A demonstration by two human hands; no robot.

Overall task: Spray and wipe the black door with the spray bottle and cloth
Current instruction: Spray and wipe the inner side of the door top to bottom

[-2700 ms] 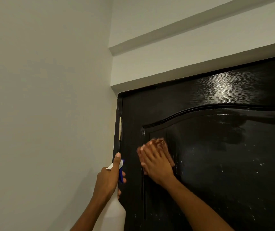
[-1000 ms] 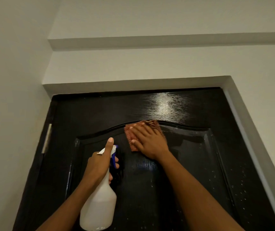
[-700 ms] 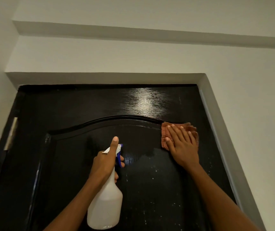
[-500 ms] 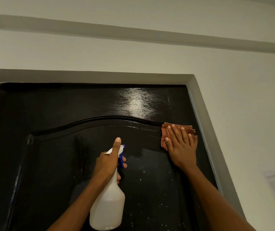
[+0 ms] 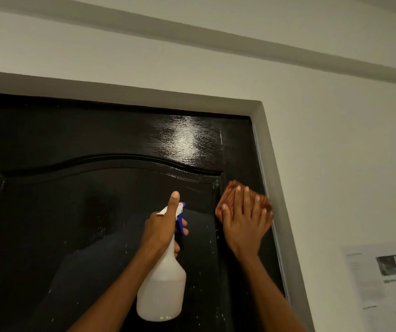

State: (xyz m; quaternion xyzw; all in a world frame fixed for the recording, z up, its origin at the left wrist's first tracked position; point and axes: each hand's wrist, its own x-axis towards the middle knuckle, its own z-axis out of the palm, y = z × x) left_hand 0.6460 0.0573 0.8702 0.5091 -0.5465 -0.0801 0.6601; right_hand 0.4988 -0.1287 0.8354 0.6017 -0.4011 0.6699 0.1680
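Right hand flat, fingers spread, on cloth against black door; left hand gripping spray bottle.

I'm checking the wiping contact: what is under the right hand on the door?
Under the right hand, fingers flat, lies the reddish-brown cloth, pressed against the black door near its right edge. Cloth edges show above and beside the fingers; its middle and the door surface beneath are covered.
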